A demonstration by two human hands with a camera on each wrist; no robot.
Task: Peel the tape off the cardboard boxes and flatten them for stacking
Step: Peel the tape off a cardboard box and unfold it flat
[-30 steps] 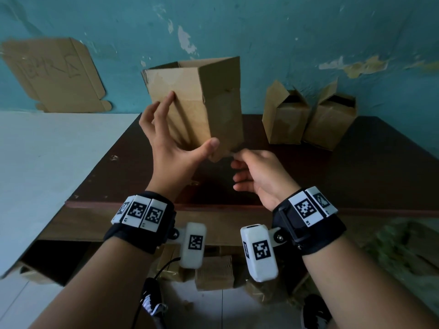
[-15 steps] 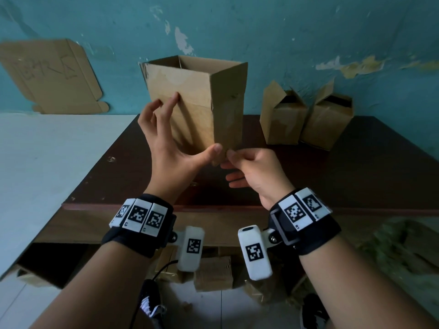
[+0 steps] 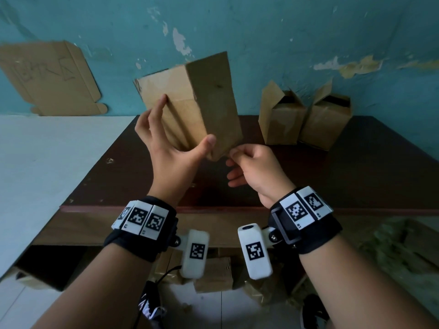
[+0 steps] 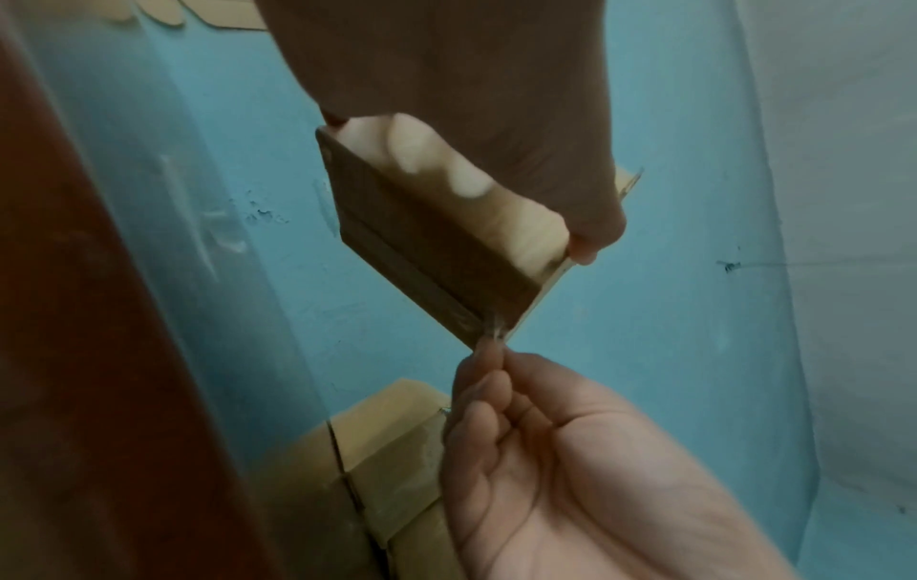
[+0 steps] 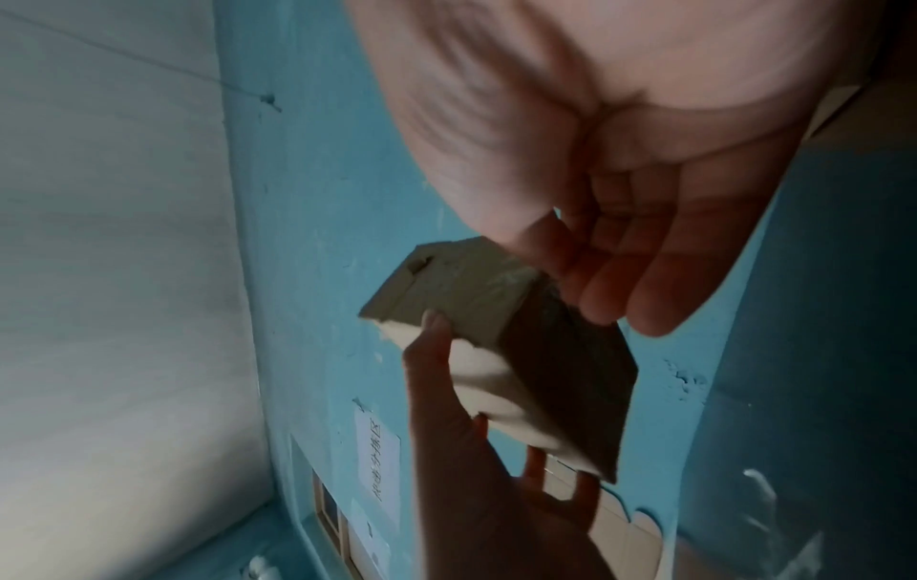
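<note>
My left hand (image 3: pixel 174 151) holds a tall brown cardboard box (image 3: pixel 209 98) in the air above the dark table (image 3: pixel 344 176), tilted with its top leaning left. The thumb lies on the box's near bottom edge and the fingers spread over its left face. My right hand (image 3: pixel 249 162) is at the bottom corner, where thumb and forefinger pinch a thin end of clear tape (image 4: pixel 491 333). In the left wrist view the box's (image 4: pixel 422 243) underside shows a seam. The right wrist view shows the box (image 5: pixel 471 290) from below, with the left hand's fingers (image 5: pixel 432 353) along it.
Two more small boxes (image 3: pixel 280 117) (image 3: pixel 325 122) stand open-flapped at the table's back right against the blue wall. A flattened cardboard sheet (image 3: pixel 52 77) leans on the wall at the left. Several boxes (image 3: pixel 213 274) lie on the floor under the table.
The box has tipped and turned in my left hand, so its open top no longer shows. My right hand stays at the bottom corner, now pinching the tape end.
</note>
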